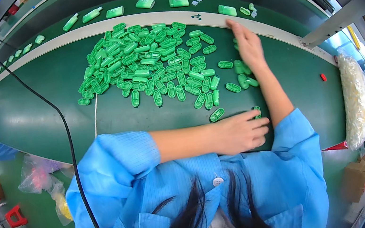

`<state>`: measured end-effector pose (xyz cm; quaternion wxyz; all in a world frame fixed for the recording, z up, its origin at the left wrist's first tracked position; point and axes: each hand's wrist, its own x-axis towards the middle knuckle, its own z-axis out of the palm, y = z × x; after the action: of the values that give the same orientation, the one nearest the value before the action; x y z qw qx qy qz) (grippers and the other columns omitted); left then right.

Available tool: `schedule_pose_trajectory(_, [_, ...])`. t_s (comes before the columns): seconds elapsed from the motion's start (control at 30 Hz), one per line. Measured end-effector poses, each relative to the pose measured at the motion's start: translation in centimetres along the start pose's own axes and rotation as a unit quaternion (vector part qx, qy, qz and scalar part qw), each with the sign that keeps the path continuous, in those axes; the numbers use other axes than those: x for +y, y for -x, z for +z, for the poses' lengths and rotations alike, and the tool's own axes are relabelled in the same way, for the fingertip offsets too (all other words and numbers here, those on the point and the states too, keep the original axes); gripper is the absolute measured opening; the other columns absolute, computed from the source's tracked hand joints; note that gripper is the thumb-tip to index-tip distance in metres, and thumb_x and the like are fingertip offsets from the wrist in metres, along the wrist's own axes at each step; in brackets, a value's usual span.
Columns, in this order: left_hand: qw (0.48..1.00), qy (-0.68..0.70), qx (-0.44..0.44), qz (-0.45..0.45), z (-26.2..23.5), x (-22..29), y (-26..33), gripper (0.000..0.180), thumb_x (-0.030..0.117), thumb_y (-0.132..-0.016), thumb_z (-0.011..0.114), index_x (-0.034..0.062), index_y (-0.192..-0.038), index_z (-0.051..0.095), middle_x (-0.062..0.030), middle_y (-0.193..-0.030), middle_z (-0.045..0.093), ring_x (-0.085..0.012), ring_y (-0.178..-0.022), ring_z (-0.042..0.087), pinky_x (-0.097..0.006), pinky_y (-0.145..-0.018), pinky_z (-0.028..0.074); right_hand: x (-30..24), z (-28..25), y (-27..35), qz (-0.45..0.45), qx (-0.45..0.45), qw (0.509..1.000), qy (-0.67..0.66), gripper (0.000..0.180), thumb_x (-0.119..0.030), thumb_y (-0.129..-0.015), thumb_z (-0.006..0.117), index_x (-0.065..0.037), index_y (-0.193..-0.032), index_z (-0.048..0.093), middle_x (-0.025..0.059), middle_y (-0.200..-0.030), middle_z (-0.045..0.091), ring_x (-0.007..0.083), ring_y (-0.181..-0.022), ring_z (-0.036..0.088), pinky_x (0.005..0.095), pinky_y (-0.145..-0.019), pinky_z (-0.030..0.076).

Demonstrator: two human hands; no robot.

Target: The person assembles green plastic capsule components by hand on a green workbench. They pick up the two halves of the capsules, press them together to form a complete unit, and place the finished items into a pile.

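Dozens of green plastic parts (pixel 151 66) lie heaped on the green worktop (pixel 39 113), far and left of your hands. Your left hand (pixel 240 132) rests near you, fingers curled over what looks like one green part (pixel 256 112) at their tips. Your right hand (pixel 247 45) stretches far right, fingers flat and loosely spread beside a few loose parts (pixel 240 73).

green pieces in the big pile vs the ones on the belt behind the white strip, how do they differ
The pile pieces are small open oval frames, heaped and touching on the table. The belt pieces look larger and solid, blocky, and lie spaced apart in a row. The right hand reaches near the pile; the left hand rests at one frame. Both kinds are green plastic.
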<state>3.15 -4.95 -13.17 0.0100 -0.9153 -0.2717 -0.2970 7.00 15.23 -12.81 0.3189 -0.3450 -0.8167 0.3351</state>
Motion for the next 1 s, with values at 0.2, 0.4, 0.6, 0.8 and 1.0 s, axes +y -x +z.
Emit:
schedule_pose_trajectory(0.2, [0.994, -0.026, -0.027, -0.099, -1.4, -2.1, 2.3, 0.038, 0.026, -0.081, 0.057, 0.0057, -0.114, 0.056, -0.0099, -0.123, 0.052, -0.0252, -0.118, 0.045, -0.044, -0.103, 0.029, -2.6, 6.4, -3.6, -0.141, -0.093, 0.986, 0.01, 0.05, -0.044, -0.095, 0.038, -0.005, -0.121, 0.056, 0.016, -0.125, 0.054, 0.0306, -0.118, 0.048, 0.0361, -0.1, 0.035])
schedule_pose_trajectory(0.4, [0.988, -0.064, 0.027, -0.141, -3.7, -3.1, 7.1, 0.035, 0.024, -0.082, 0.057, 0.0041, -0.111, 0.058, -0.0116, -0.12, 0.056, -0.0222, -0.115, 0.048, -0.042, -0.103, 0.031, -5.7, 10.9, -4.6, -0.189, -0.19, 0.964, 0.001, 0.044, -0.041, -0.093, 0.043, -0.009, -0.119, 0.057, 0.0118, -0.124, 0.055, 0.0295, -0.118, 0.048, 0.0359, -0.099, 0.036])
schedule_pose_trajectory(0.6, [0.98, -0.101, 0.033, -0.168, -3.9, -2.5, 9.5, 0.033, 0.022, -0.084, 0.051, 0.0025, -0.11, 0.057, -0.0144, -0.118, 0.056, -0.0244, -0.113, 0.051, -0.043, -0.103, 0.031, -8.3, 13.5, -4.7, -0.21, -0.266, 0.94, -0.033, 0.038, -0.034, -0.092, 0.049, -0.009, -0.119, 0.058, 0.0123, -0.127, 0.053, 0.0272, -0.119, 0.048, 0.0361, -0.099, 0.037])
schedule_pose_trajectory(0.8, [0.972, -0.17, 0.05, -0.154, -2.8, -1.0, 9.1, 0.03, 0.026, -0.07, 0.053, 0.0026, -0.08, 0.068, -0.0124, -0.092, 0.064, -0.0276, -0.096, 0.056, -0.047, -0.095, 0.032, -10.2, 15.4, -9.2, -0.21, -0.288, 0.934, -0.024, 0.052, -0.043, -0.097, 0.034, -0.003, -0.126, 0.051, 0.0105, -0.132, 0.049, 0.0231, -0.125, 0.041, 0.0339, -0.106, 0.027])
schedule_pose_trajectory(1.0, [0.952, -0.234, -0.022, -0.197, -4.8, 1.7, 9.2, 0.032, 0.028, -0.081, 0.048, 0.0107, -0.096, 0.071, -0.0074, -0.104, 0.065, -0.0343, -0.112, 0.05, -0.059, -0.106, 0.014, -15.0, 20.5, -8.0, -0.2, -0.41, 0.887, -0.067, 0.058, -0.043, -0.098, 0.026, 0.001, -0.128, 0.048, 0.0135, -0.137, 0.043, 0.0242, -0.13, 0.036, 0.0338, -0.11, 0.02])
